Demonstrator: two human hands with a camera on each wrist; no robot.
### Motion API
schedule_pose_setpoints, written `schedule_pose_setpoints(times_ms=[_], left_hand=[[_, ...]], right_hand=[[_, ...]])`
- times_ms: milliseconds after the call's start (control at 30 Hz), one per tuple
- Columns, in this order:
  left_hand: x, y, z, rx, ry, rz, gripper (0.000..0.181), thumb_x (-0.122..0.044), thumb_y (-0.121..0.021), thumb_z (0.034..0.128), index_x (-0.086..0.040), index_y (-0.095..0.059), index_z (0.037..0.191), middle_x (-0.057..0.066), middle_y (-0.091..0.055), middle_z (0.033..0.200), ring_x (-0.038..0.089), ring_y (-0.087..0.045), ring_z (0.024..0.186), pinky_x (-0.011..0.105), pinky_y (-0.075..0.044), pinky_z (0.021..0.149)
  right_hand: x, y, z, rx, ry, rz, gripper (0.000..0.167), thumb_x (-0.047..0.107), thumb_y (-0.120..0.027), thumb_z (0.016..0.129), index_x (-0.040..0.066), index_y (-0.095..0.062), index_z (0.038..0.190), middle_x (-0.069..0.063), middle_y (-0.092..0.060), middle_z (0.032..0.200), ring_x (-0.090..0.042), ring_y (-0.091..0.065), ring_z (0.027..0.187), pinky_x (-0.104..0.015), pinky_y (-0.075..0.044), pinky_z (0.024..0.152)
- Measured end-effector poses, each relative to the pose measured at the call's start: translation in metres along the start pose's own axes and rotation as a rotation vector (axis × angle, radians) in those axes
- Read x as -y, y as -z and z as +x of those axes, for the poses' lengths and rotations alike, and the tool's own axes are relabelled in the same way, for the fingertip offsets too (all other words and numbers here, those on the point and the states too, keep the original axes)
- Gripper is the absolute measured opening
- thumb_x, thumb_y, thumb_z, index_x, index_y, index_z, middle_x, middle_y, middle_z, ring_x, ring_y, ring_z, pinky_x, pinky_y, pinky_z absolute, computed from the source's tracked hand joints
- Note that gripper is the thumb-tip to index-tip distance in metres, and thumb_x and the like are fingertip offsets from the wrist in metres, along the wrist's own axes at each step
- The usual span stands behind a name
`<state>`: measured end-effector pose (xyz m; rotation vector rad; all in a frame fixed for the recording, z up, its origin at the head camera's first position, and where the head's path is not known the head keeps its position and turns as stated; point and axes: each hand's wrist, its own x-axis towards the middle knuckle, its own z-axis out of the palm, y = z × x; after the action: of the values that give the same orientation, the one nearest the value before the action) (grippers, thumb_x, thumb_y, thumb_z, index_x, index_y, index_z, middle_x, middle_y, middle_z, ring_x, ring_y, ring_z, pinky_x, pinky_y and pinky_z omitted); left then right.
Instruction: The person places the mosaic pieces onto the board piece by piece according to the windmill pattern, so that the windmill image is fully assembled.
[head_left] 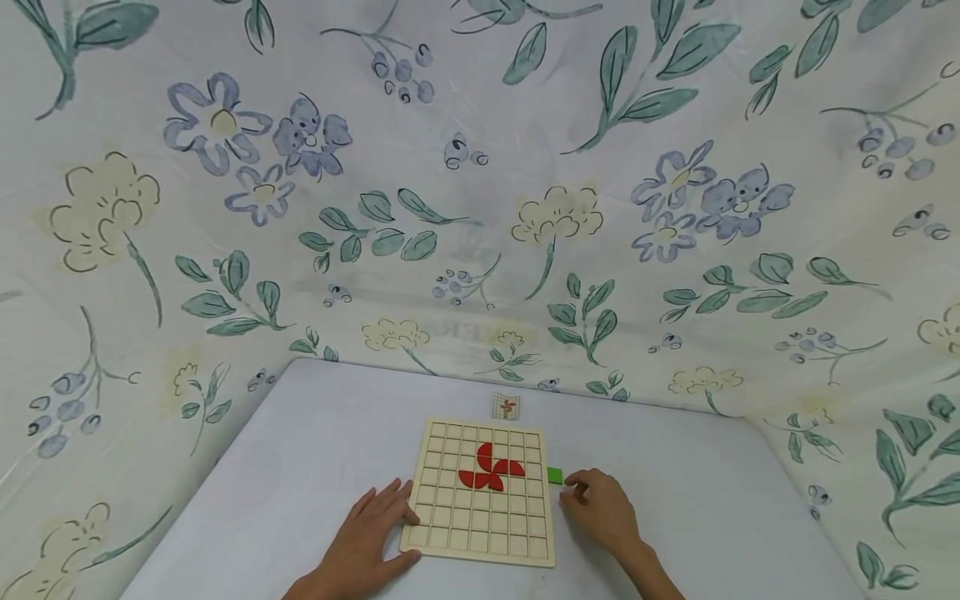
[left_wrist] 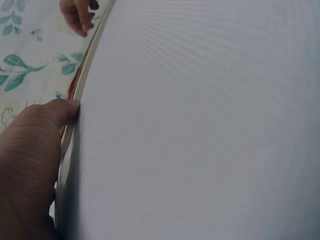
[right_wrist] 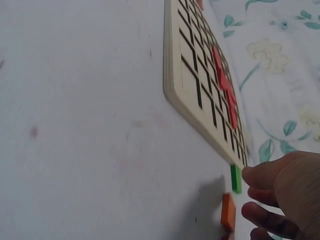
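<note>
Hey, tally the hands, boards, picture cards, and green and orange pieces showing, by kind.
Left hand and right hand: 2
Square pale wooden grid board: 1
Small pale card with red design: 1
Flat green tile: 1
Small orange block: 1
Total: 6

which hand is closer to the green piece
Right. The right hand is just beside the green piece; the left hand is across the grid board from it, at the board's left edge.

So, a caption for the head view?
Left hand touches a gridded board bearing red pieces; right hand near a green tile.
</note>
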<state>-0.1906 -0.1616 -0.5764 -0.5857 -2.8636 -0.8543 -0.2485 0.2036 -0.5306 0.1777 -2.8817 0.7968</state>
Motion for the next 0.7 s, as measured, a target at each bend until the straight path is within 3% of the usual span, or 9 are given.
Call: schedule_pose_setpoints(times_ms=[233,500,700], left_hand=[[-0.002,0.001,0.0,0.005,0.01,0.008,0.035,-0.048,-0.076,0.0804,-0.034,-0.053,0.103,0.009,-0.042,0.151,0.03,-0.032,0.142,0.056,-0.018,0.114],[-0.002,0.003,-0.001,-0.004,-0.006,-0.005,0.034,-0.05,-0.074,0.0819,-0.032,-0.053,0.103,0.011,-0.042,0.151,0.032,-0.033,0.141,0.058,-0.019,0.113],[-0.001,0.001,-0.001,-0.017,-0.02,-0.004,0.034,-0.052,-0.073,0.0823,-0.033,-0.053,0.103,0.01,-0.043,0.15,0.032,-0.034,0.141,0.059,-0.02,0.113]], right_hand=[[-0.021,0.01,-0.002,0.003,-0.028,-0.086,0.025,0.023,-0.084,0.076,0.01,-0.076,0.096,0.001,-0.06,0.085,-0.016,-0.05,0.077,-0.031,-0.044,0.06],[-0.035,0.017,-0.008,0.063,-0.073,-0.103,0.021,0.021,-0.086,0.074,0.01,-0.075,0.089,0.004,-0.058,0.077,-0.014,-0.051,0.069,-0.032,-0.047,0.06],[-0.034,0.023,-0.01,0.104,-0.093,-0.107,0.023,0.021,-0.086,0.074,0.01,-0.074,0.09,0.004,-0.059,0.076,-0.013,-0.052,0.068,-0.032,-0.048,0.06]])
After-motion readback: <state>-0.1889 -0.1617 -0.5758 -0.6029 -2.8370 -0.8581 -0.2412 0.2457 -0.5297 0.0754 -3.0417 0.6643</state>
